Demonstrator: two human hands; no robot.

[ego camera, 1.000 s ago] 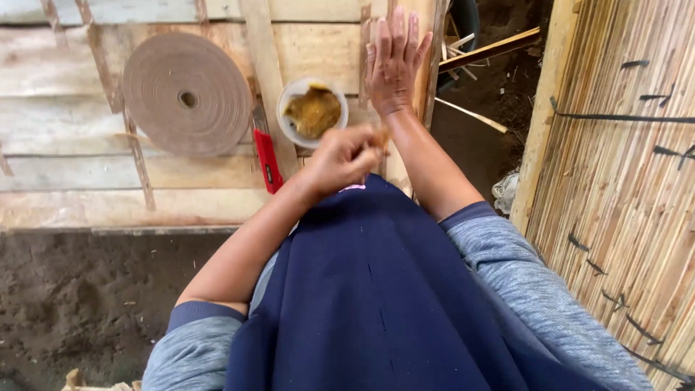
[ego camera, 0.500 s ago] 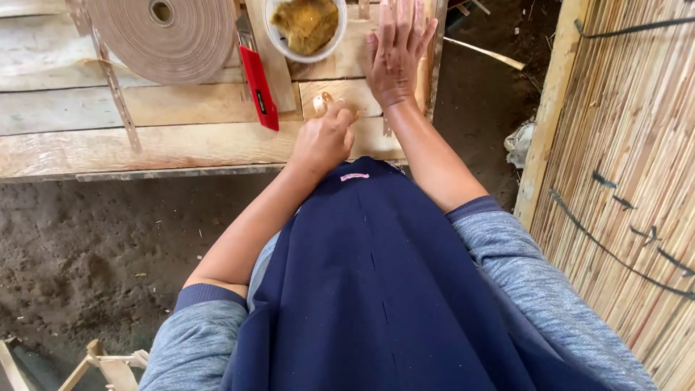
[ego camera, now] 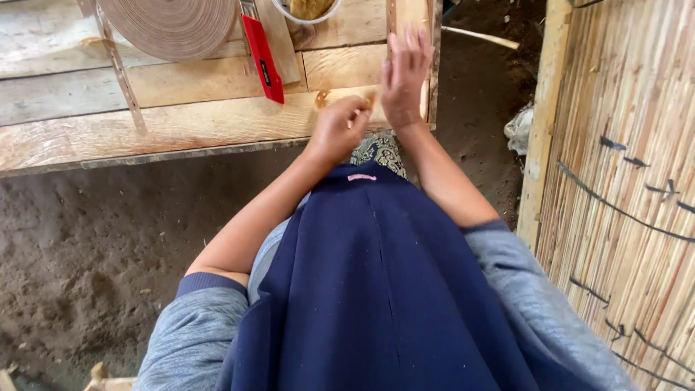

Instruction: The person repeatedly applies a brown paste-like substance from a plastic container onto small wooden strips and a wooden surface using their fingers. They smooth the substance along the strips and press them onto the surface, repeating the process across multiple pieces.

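A plank bench stands over a dirt floor, with a reed wall to its right. On the bench lie a tape roll, a red knife and a bowl. Since half a second ago the bench has slid up the view. The left hand is curled shut at the bench's near edge; what it grips is hidden. The right hand, fingers spread open, is raised just beside it.

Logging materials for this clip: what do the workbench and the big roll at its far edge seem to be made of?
Workbench: bare, unfinished wood, judging by its plank seams, grain and knots. Roll: a tan strip wound in tight rings, matte; it looks like paper or fibre tape, though that stays uncertain.
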